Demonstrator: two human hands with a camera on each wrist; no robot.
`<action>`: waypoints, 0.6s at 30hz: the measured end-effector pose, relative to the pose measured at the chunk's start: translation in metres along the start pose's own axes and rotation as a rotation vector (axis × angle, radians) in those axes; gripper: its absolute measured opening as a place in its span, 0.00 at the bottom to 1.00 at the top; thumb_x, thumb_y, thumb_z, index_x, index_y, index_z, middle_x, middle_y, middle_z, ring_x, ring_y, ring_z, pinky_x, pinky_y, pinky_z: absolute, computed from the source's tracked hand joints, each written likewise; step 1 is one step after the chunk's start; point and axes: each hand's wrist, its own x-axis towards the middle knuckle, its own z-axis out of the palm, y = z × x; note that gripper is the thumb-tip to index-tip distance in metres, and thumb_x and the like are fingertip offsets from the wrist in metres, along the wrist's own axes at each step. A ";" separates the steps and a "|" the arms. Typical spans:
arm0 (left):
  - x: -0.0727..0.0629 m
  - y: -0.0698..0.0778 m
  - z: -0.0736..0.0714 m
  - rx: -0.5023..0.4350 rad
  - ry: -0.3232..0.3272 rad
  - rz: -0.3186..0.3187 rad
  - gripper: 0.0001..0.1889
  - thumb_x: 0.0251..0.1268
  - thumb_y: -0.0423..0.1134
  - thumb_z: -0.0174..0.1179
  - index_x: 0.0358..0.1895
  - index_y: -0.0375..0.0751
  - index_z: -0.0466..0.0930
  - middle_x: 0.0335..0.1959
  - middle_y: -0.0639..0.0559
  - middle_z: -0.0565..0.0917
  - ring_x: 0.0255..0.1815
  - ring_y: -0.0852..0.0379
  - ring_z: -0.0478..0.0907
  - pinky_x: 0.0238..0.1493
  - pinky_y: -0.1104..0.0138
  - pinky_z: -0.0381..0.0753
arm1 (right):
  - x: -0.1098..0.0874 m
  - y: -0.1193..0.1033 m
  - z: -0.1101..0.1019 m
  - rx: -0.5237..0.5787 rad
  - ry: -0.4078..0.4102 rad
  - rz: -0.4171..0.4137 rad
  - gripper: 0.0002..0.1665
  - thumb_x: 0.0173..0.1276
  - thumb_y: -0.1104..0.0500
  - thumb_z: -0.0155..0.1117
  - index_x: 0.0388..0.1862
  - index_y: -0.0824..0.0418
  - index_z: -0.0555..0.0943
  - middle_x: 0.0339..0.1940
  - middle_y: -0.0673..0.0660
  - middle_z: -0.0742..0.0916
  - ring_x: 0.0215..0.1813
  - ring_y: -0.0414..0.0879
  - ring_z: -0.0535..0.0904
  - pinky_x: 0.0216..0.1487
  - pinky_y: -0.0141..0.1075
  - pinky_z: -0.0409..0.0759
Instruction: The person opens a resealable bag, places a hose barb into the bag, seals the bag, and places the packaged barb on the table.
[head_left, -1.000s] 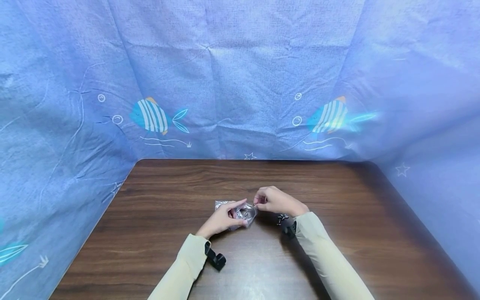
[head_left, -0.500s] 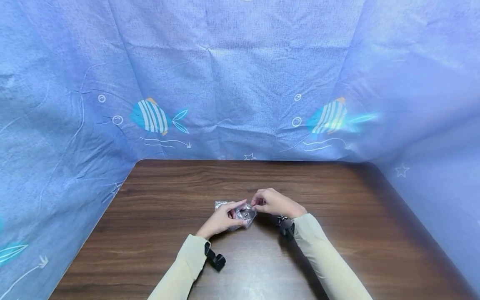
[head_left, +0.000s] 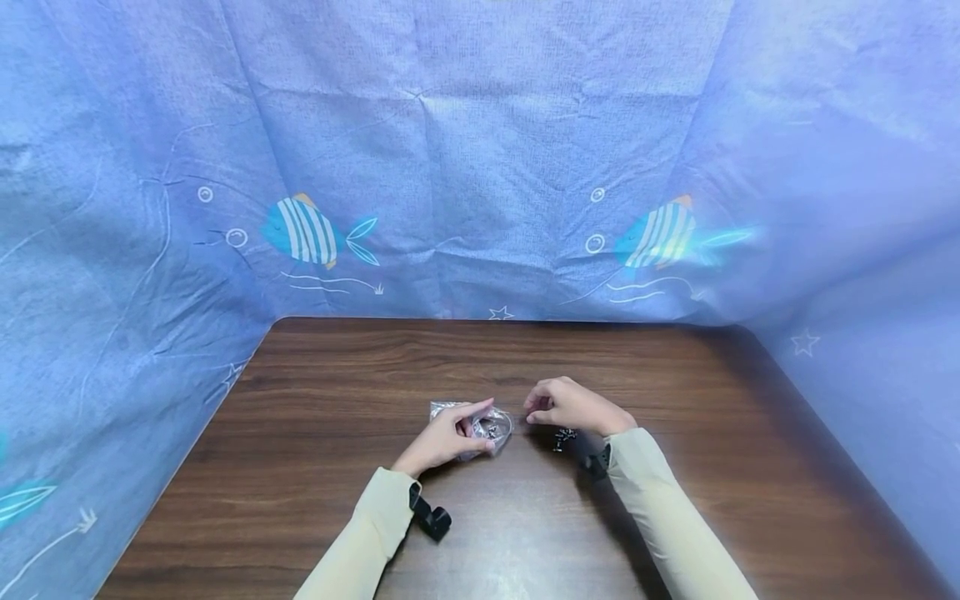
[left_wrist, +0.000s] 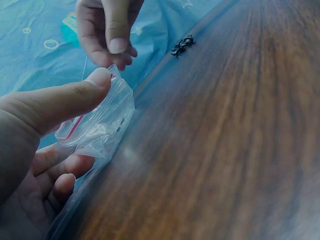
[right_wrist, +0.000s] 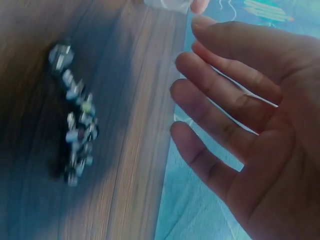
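My left hand (head_left: 442,437) holds a clear zip bag (left_wrist: 102,132) by its mouth, thumb on one side and fingers on the other. The mouth gapes and a red strip runs along it. A few small metal bits show inside in the head view. To the right of the bag, my right hand (head_left: 573,406) hovers over the table with loosely bent fingers (right_wrist: 210,97); nothing shows between them. Below it lies a small heap of metal screws (right_wrist: 80,125), shiny and blurred in the right wrist view.
Everything lies on a dark wood-grain table (head_left: 360,358). More clear plastic (head_left: 444,407) shows behind the left hand. A blue curtain (head_left: 480,167) with printed fish hangs beyond the back edge and at both sides.
My right hand came in to the bag's mouth, then drew back to the right, uncovering the heap of screws. The left hand and the bag have stayed in place.
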 end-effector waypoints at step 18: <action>0.000 0.002 0.000 0.003 -0.006 -0.007 0.37 0.54 0.43 0.71 0.69 0.43 0.69 0.30 0.52 0.76 0.27 0.64 0.69 0.26 0.73 0.71 | -0.027 0.032 -0.012 -0.009 -0.076 0.112 0.06 0.60 0.60 0.70 0.35 0.60 0.85 0.32 0.48 0.88 0.35 0.36 0.80 0.38 0.29 0.79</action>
